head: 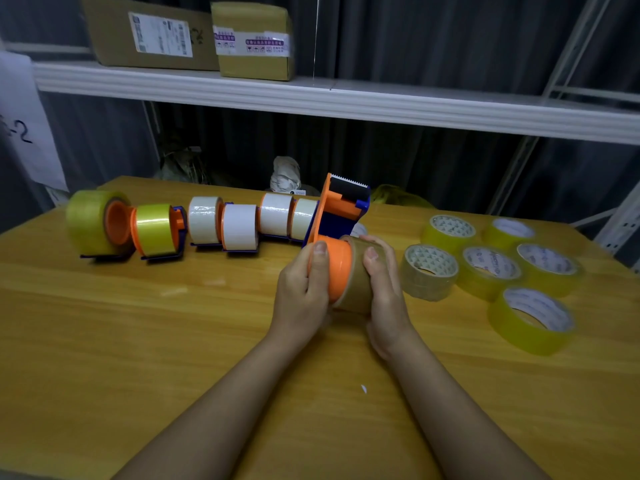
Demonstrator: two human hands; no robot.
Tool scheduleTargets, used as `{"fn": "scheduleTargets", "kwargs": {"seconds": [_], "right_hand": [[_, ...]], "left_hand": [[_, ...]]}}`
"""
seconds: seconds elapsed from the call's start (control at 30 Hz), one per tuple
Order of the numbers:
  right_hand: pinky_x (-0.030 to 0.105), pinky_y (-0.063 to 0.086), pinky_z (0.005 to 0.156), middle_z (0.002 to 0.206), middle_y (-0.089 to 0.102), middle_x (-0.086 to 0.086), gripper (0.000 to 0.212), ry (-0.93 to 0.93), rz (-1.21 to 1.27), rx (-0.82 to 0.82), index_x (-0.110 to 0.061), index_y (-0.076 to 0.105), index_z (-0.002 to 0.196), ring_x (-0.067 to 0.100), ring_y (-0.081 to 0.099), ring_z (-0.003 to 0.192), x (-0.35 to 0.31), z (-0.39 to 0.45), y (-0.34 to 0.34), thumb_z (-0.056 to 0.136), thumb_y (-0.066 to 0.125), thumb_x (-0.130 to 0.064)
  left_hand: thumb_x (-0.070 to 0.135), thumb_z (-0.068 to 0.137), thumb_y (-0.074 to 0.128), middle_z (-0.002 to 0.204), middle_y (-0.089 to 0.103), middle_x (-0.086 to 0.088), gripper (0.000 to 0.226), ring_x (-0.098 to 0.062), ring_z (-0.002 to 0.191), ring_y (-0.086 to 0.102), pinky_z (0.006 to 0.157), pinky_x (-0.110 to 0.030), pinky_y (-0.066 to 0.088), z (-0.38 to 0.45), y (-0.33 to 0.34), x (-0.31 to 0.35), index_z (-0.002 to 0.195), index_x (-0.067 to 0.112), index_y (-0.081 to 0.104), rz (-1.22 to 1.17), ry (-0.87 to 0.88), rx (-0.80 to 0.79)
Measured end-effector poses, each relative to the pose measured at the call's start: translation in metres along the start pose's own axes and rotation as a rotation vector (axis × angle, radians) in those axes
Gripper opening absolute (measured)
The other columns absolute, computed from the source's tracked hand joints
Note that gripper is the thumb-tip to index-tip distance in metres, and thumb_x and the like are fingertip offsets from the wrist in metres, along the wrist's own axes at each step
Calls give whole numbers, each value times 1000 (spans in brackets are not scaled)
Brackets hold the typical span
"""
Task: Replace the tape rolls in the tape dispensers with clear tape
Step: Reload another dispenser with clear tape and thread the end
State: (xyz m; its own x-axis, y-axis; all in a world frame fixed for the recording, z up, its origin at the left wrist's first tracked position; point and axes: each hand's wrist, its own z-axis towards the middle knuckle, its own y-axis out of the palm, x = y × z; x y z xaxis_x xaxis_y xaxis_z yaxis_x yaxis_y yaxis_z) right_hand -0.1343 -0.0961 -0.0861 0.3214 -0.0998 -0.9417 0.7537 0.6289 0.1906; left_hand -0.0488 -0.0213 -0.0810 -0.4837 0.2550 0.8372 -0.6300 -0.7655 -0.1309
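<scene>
An orange and blue tape dispenser (341, 209) lies on its side at the table's middle. My left hand (303, 292) grips its orange hub (337, 268). My right hand (384, 289) grips a brownish tape roll (356, 289) that sits on that hub. To the right lie several loose clear tape rolls (488, 268), flat on the table, the nearest roll (427, 271) a little right of my right hand. A row of several dispensers (239, 226) loaded with white and yellow tape stands to the left.
The wooden table (173, 341) spreads bare in front of my arms. A white shelf (311, 95) hangs above the table's far edge, carrying two cardboard boxes (252, 39). A crumpled white bag (285, 174) lies behind the table.
</scene>
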Motion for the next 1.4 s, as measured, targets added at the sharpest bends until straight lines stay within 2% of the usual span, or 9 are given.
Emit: {"fn": "scheduleTargets", "kwargs": {"seconds": [0.27, 0.47, 0.73, 0.83, 0.9, 1.03, 1.13, 1.3, 1.4], "right_hand": [[43, 57, 78, 120, 59, 1, 41, 37, 87, 7, -36, 55, 115, 20, 65, 100, 1, 1, 0, 79, 56, -56], [28, 55, 67, 121, 58, 7, 43, 30, 146, 24, -24, 51, 122, 11, 66, 91, 1, 2, -1, 85, 48, -45], [38, 58, 69, 116, 61, 1, 49, 70, 202, 25, -23, 50, 127, 16, 66, 95, 1, 2, 1, 84, 50, -47], [47, 57, 74, 112, 64, -2, 48, 87, 201, 20, -24, 51, 125, 16, 67, 95, 1, 2, 1, 84, 50, -49], [49, 56, 73, 111, 64, -2, 47, 89, 189, 20, -26, 52, 124, 15, 67, 93, 1, 3, 1, 84, 50, -50], [34, 57, 65, 111, 63, -1, 39, 39, 129, 46, -31, 53, 119, 13, 68, 90, -2, 4, 4, 84, 50, -48], [34, 56, 70, 112, 64, 0, 36, -2, 114, 62, -32, 55, 117, 15, 68, 92, -3, 5, 4, 85, 50, -47], [35, 56, 66, 116, 63, 3, 43, 23, 109, 56, -29, 54, 122, 19, 67, 96, -4, 5, 2, 84, 50, -49], [30, 52, 55, 95, 71, -1, 49, 144, 265, 92, -21, 59, 118, 17, 68, 79, -8, 8, -4, 86, 48, -56]], "left_hand": [[53, 91, 28, 69, 53, -7, 45, -22, 61, 54, 54, -41, 44, -1, 1, 2, 81, 15, 51, -13, 9, 13], [54, 90, 29, 71, 55, -2, 39, -12, 61, 57, 53, -27, 45, 0, 1, 2, 83, 24, 53, -43, 11, -11], [54, 90, 30, 67, 55, 6, 36, -10, 58, 54, 52, -30, 44, 2, 0, 3, 80, 28, 53, -63, 17, 19], [55, 89, 30, 67, 54, 2, 39, -19, 59, 55, 53, -37, 44, 2, 0, 4, 80, 25, 54, -62, 16, 25], [54, 89, 30, 66, 54, 0, 42, -17, 58, 54, 52, -35, 44, 2, -1, 3, 80, 22, 55, -56, 21, 27], [52, 90, 28, 65, 50, -2, 44, -13, 56, 51, 52, -27, 41, 6, -1, 3, 77, 17, 51, -18, 56, 54], [49, 91, 27, 63, 48, -1, 39, -18, 55, 49, 51, -31, 39, 9, 0, 4, 75, 21, 48, 6, 81, 61], [48, 92, 29, 64, 48, 3, 35, -8, 56, 50, 51, -24, 39, 7, 0, 6, 74, 25, 47, 14, 87, 51], [36, 101, 31, 59, 43, 5, 36, -2, 50, 45, 49, -15, 34, 13, -3, 14, 69, 23, 43, -34, 15, 172]]}}
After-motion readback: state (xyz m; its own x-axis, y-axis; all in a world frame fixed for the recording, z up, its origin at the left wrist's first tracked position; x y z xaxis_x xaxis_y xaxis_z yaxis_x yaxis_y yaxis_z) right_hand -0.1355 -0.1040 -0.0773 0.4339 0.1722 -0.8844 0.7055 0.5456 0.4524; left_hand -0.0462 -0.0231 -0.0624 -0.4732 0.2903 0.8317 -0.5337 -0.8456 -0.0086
